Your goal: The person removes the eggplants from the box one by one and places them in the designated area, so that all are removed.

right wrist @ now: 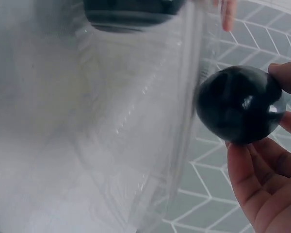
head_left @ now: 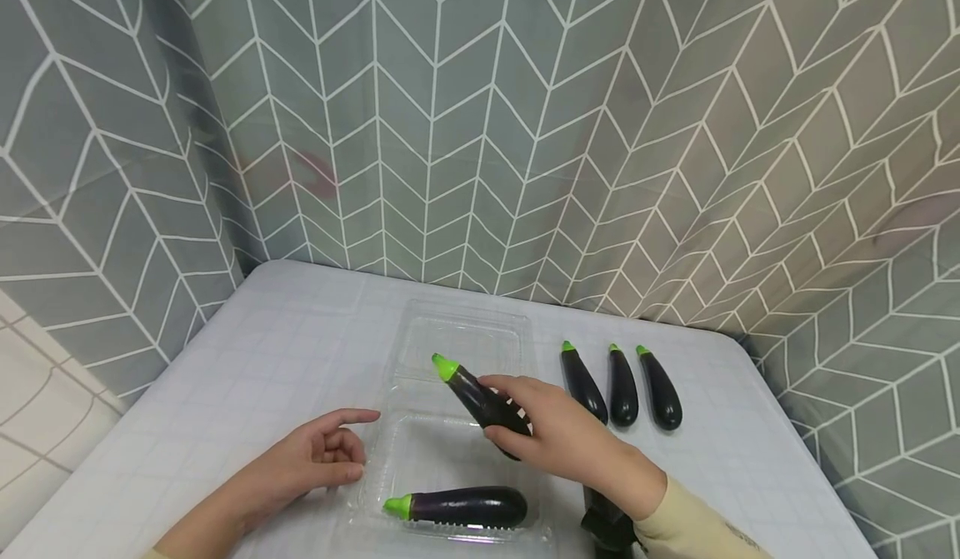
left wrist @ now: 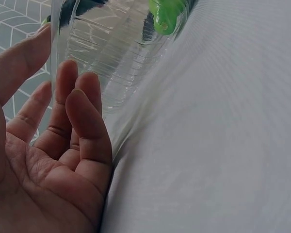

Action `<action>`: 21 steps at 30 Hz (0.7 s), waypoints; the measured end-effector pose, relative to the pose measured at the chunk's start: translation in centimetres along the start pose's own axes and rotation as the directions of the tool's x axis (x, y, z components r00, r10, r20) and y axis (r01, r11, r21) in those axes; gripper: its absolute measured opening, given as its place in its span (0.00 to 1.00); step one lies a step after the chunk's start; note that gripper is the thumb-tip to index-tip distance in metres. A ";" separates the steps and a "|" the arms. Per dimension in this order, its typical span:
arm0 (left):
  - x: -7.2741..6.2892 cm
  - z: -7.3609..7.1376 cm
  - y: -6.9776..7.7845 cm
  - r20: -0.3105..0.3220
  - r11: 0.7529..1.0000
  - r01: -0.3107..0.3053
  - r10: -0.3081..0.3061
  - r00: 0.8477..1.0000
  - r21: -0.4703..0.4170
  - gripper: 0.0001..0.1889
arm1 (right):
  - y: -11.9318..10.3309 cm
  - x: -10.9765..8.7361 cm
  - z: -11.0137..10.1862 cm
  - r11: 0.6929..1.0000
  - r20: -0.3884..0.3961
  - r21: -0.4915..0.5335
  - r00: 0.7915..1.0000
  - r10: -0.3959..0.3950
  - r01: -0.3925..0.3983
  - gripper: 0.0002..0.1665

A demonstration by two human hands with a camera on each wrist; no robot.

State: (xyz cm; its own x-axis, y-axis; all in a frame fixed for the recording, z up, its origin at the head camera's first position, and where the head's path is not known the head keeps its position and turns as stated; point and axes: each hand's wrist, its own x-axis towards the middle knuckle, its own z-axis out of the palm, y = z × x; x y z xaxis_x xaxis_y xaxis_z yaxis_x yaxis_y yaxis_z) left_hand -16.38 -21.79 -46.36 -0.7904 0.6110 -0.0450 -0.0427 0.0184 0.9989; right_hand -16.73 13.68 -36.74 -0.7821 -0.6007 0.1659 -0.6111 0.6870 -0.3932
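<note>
My right hand [head_left: 558, 430] holds a dark purple eggplant [head_left: 480, 396] with a bright green stem end. It tilts over the clear plastic clamshell box [head_left: 377, 459]. In the right wrist view, the eggplant's round end [right wrist: 240, 104] shows between thumb and fingers. Another eggplant [head_left: 468, 506] lies crosswise along the box's near side, stem to the left. At the box's left edge is my left hand [head_left: 322, 455], index finger stretched out and the other fingers loosely bent. The left wrist view has these fingers [left wrist: 89, 119] right beside the clear wall, with nothing in their grasp.
Three more eggplants lie side by side right of the box: one nearest it [head_left: 581, 382], one in the middle [head_left: 623, 386], one farthest right [head_left: 662, 388]. The box's lid [head_left: 465, 313] lies folded back. A white cloth [head_left: 300, 334] covers the table; patterned grey curtains [head_left: 450, 126] surround it.
</note>
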 end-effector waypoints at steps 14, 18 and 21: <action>0.2 0.0 -0.1 0.000 1.000 0.012 -0.012 1.000 -0.004 0.34 | 2.3 -3.8 -2.0 0.981 -0.114 0.124 0.980 0.163 -0.149 0.34; 0.2 0.0 -0.1 0.001 1.000 0.016 -0.016 1.000 -0.012 0.34 | 3.0 -4.9 -2.2 0.975 -0.146 0.132 0.969 0.199 -0.180 0.34; 0.2 -0.1 -0.2 0.001 1.000 0.012 -0.012 1.000 -0.014 0.34 | 3.4 -5.6 -2.4 0.964 -0.156 0.152 0.958 0.240 -0.217 0.33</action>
State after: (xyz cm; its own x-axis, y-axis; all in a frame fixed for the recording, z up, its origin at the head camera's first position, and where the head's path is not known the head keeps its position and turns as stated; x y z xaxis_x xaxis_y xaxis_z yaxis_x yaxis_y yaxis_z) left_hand -16.57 -21.73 -46.54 -0.7894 0.6112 -0.0569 -0.0609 0.0143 0.9980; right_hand -14.74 20.36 -36.83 -0.9150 -0.3468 0.2061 -0.4013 0.7304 -0.5527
